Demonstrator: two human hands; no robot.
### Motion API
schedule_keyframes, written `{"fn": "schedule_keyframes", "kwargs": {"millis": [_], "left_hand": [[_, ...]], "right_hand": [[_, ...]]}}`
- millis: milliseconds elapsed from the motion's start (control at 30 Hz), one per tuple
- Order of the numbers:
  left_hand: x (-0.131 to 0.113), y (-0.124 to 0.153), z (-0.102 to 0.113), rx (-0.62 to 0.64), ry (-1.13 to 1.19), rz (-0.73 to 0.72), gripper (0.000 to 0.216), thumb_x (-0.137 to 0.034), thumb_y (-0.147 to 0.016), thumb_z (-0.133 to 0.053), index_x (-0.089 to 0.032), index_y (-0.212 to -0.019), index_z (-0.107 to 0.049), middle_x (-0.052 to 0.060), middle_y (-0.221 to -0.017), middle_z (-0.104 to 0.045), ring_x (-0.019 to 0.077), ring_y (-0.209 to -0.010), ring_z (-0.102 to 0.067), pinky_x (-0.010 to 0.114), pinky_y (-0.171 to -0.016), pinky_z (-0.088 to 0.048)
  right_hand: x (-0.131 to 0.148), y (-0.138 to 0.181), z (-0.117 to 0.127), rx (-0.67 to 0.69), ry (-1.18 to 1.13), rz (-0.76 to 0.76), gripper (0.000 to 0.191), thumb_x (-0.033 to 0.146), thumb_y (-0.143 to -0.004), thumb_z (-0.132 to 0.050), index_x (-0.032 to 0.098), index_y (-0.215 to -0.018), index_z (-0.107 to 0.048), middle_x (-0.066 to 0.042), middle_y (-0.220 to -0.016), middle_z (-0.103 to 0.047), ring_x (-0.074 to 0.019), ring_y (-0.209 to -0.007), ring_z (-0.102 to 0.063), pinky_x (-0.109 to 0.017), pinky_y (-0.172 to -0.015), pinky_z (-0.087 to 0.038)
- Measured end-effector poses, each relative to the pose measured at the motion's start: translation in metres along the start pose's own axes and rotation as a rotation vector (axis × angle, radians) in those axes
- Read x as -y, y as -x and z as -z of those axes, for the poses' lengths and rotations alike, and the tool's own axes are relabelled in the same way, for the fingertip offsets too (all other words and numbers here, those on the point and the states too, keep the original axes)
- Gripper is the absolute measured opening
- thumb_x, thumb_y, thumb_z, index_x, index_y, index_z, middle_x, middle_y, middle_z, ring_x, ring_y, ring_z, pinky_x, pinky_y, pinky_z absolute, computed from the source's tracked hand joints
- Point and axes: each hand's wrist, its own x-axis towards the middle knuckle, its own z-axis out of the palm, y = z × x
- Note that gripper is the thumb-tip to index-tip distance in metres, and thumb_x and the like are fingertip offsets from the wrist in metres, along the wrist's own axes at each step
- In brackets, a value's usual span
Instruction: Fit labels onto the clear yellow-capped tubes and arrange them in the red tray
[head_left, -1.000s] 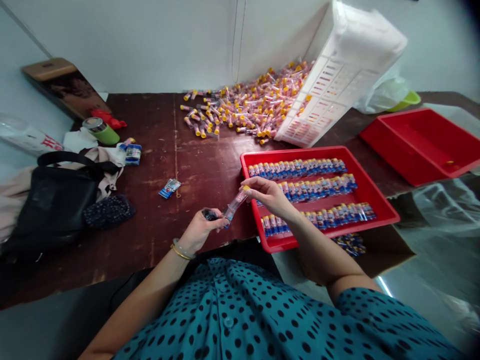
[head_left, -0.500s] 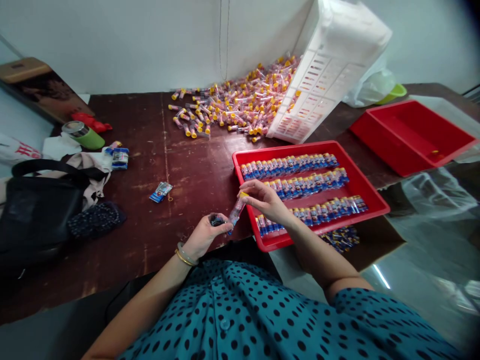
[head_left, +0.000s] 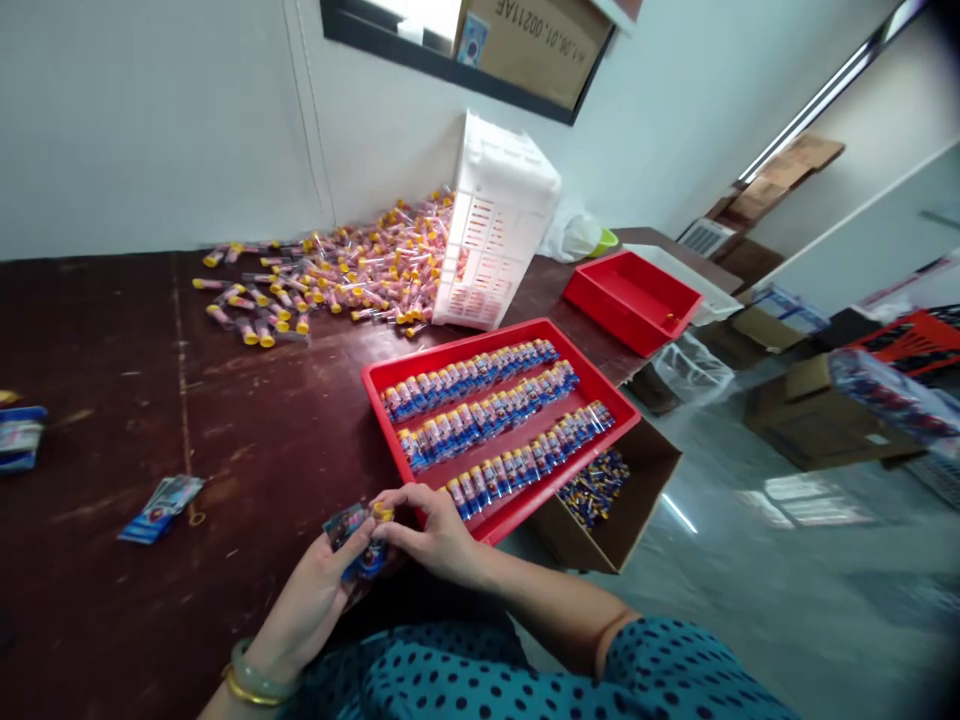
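Sleeved tubes (head_left: 491, 412) occupy three rows in the red tray (head_left: 442, 470); similar pieces lie in the cardboard box (head_left: 649, 485) below. Adjacent to the white basket (head_left: 487, 240), a large heap of loose tubes (head_left: 390, 260) shows no blue sleeves; much work therefore appears outstanding. The left hand (head_left: 319, 590) and right hand (head_left: 442, 535) meet beside the tray, both gripping one yellow-capped tube (head_left: 383, 511). Blur prevents determining its sleeve's seating. Flat sleeves (head_left: 159, 510) lie on the tabletop (head_left: 277, 430).
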Motion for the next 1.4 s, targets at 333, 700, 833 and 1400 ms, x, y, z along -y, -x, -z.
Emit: {"fn": "schedule_keyframes", "kwargs": {"millis": [333,700,833,1400], "left_hand": [[-0.005,-0.007,-0.01,0.029,0.004,-0.083,0.04,-0.039,-0.067,-0.084,-0.015,-0.098,-0.073,0.006,-0.089,-0.076,0.0203,-0.077,-0.07,0.029,-0.072,-0.056],[-0.018,-0.001,0.013,-0.056,-0.003,-0.103,0.043,-0.034,-0.073,-0.079,-0.015,-0.111,-0.069,0.008,-0.092,-0.073,0.0194,-0.078,-0.068,0.029,-0.068,-0.054],[-0.021,-0.001,0.032,-0.104,0.028,-0.099,0.044,-0.034,-0.073,-0.08,-0.016,-0.111,-0.069,0.007,-0.093,-0.073,0.0191,-0.08,-0.068,0.029,-0.069,-0.054],[-0.025,-0.026,0.085,-0.183,0.085,-0.038,0.045,-0.04,-0.07,-0.081,-0.02,-0.109,-0.073,0.009,-0.099,-0.074,0.0221,-0.085,-0.068,0.032,-0.073,-0.054]], "right_hand": [[0.004,-0.045,0.033,0.163,-0.127,-0.026,0.021,0.037,-0.083,-0.07,0.016,-0.085,-0.066,-0.004,-0.096,-0.07,-0.0149,-0.085,-0.066,-0.028,-0.083,-0.052],[-0.033,-0.221,0.06,0.168,0.739,-0.113,0.018,0.024,-0.088,-0.062,0.009,-0.094,-0.07,-0.009,-0.088,-0.07,-0.0169,-0.081,-0.062,-0.026,-0.076,-0.045],[-0.04,-0.234,0.06,0.292,0.772,-0.166,0.02,0.018,-0.079,-0.07,0.009,-0.097,-0.069,-0.006,-0.082,-0.069,-0.0127,-0.067,-0.06,-0.022,-0.065,-0.044],[-0.042,-0.26,0.041,0.623,0.907,-0.295,0.014,0.004,-0.071,-0.061,0.013,-0.073,-0.071,0.0,-0.055,-0.065,-0.0113,-0.049,-0.058,-0.019,-0.052,-0.04]]}}
